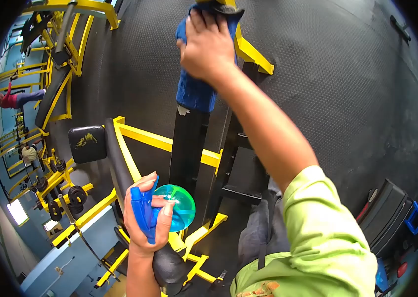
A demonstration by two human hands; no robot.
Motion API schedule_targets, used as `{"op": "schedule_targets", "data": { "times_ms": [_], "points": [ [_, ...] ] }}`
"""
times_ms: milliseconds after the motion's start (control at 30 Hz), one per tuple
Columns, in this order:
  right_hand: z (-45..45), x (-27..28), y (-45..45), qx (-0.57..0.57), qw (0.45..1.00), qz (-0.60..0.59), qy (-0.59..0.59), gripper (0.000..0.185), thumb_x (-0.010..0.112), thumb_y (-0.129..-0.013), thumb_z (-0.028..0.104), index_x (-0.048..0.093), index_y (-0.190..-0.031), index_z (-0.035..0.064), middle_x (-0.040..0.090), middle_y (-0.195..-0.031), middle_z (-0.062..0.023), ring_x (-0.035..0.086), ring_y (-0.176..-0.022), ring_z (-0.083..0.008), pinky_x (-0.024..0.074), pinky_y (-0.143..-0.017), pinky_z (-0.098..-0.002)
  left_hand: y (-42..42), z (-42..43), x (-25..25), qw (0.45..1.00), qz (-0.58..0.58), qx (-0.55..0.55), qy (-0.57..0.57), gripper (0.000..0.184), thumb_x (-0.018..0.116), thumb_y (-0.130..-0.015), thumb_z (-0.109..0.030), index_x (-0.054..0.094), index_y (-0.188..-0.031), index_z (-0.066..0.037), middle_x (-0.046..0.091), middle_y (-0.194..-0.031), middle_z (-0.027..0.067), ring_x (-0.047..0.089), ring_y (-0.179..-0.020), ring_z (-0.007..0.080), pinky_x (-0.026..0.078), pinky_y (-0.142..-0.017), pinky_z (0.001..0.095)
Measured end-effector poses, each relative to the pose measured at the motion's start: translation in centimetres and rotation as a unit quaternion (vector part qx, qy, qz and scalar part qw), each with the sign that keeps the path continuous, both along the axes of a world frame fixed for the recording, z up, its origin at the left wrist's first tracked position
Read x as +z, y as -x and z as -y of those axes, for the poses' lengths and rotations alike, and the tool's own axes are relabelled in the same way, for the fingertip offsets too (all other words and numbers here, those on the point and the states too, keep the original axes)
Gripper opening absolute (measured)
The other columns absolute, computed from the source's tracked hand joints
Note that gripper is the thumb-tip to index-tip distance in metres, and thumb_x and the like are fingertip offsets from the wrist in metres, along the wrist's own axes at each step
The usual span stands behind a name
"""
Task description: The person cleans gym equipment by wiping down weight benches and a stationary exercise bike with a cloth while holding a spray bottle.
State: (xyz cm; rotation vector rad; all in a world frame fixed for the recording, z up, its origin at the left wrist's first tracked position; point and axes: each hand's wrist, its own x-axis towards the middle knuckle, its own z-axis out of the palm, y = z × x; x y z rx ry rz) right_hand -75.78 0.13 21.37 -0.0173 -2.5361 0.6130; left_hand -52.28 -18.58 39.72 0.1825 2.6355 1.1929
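I have the left hand (161, 228) wrapped around the neck of 1 spray bottle (184, 208), fingers curled about its blue trigger head, just beside the near end of the long black pad (186, 143). The right hand (209, 52) lies flat with fingers extended, pressing 1 blue cloth (196, 91) onto the far end of that pad; I see it as palm contact more than a grasp.

The bottle's body is rounded, see-through plastic tinted green and aqua. The cloth is thick and fuzzy, draped along the pad's length, and at its near edge a pale ragged patch (183, 111) shows on the smooth pad.

Left of the long black pad I count 1 small squarish pad (87, 148), black with yellow marks. A yellow crossbar (147, 137) runs beside it, and 1 rounded black roller (169, 270) sits nearer the wearer.

The black floor (357, 74), finely patterned, spreads to both sides of the pad. Well off to its left stand yellow-framed machines and round weight plates (77, 195). The lens warps that edge, but I make out what look like 2 people, 1 in a red top (8, 101).
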Motion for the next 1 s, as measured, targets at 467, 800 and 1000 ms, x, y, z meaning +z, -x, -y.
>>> {"op": "schedule_targets", "data": {
  "times_ms": [467,800,1000],
  "points": [
    [14.4,4.6,-15.9,0.593,0.679,0.38,-0.207,0.027,0.054,-0.091,0.031,0.075,-0.107,0.022,0.073,-0.109,-0.0053,0.068,-0.099,-0.0231,0.0453,-0.072,-0.0414,-0.3,-0.2,0.7,0.991,-0.098,0.088,-0.002,0.052,0.063,-0.078,-0.02,0.05,-0.121,0.007,0.062,-0.112,0.0221,0.063,-0.099,0.0221,0.05,-0.083,0.0334],
    [9.0,0.9,-21.8,0.652,0.752,0.095,-0.022,0.031,0.057,-0.082,0.033,0.068,-0.104,0.013,0.065,-0.118,-0.0074,0.053,-0.121,-0.0226,0.0346,-0.105,-0.0413,-0.4,0.3,0.9,0.987,-0.074,0.128,-0.059,0.06,0.064,-0.074,-0.023,0.048,-0.124,0.006,0.066,-0.101,0.0216,0.064,-0.083,0.0162,0.046,-0.09,0.0322],
    [1.1,1.1,-10.7,0.285,0.956,0.017,0.067,0.036,0.068,-0.081,0.033,0.068,-0.115,0.0192,0.056,-0.138,-0.0016,0.043,-0.135,-0.0262,0.0237,-0.116,-0.0456,-0.2,-0.1,1.3,0.99,-0.045,0.114,-0.064,0.055,0.062,-0.077,-0.02,0.049,-0.124,0.006,0.064,-0.116,0.0186,0.065,-0.076,0.0133,0.045,-0.093,0.0332]
  ]
}}
